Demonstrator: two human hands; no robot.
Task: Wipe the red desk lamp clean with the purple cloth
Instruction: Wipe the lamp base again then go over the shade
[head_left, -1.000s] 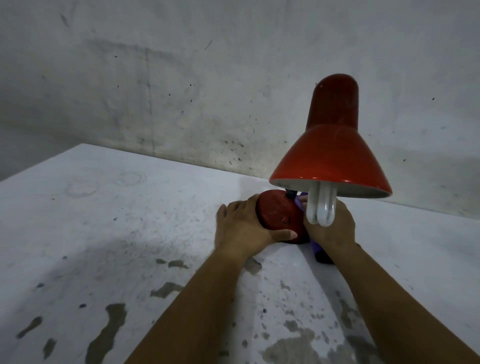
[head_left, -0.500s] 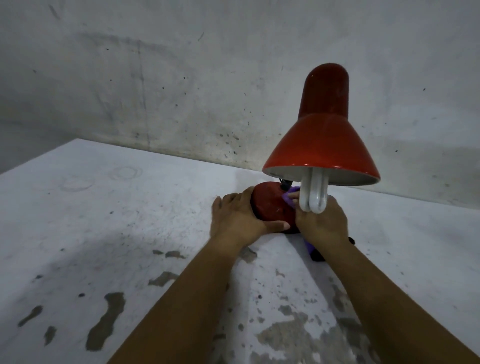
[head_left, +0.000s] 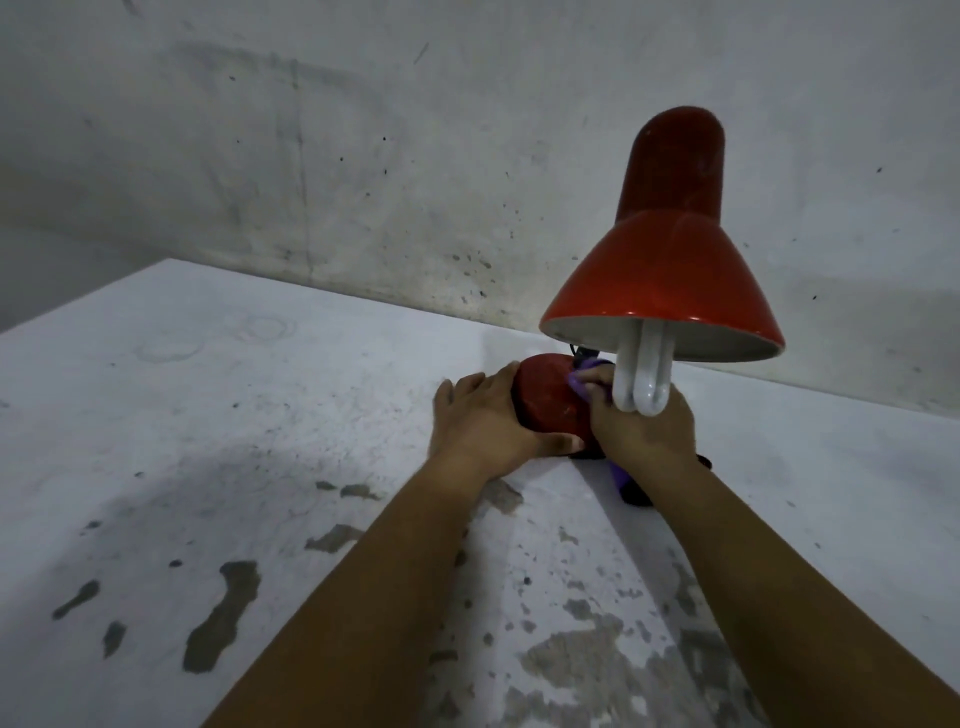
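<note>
1. Right of centre in the frame, the red desk lamp (head_left: 660, 260) stands on the worn white table (head_left: 208, 415), its shade tipped toward us with the white bulb (head_left: 641, 374) hanging out.
2. The left hand (head_left: 488, 426) cups the lamp's red base (head_left: 550, 400), fingers on its left side, thumb along the near edge.
3. The right hand (head_left: 641, 431) is bunched around the purple cloth (head_left: 584, 382), pressing it on the base's right side, just below the bulb.
4. A tail of cloth shows beneath the right wrist.
</note>
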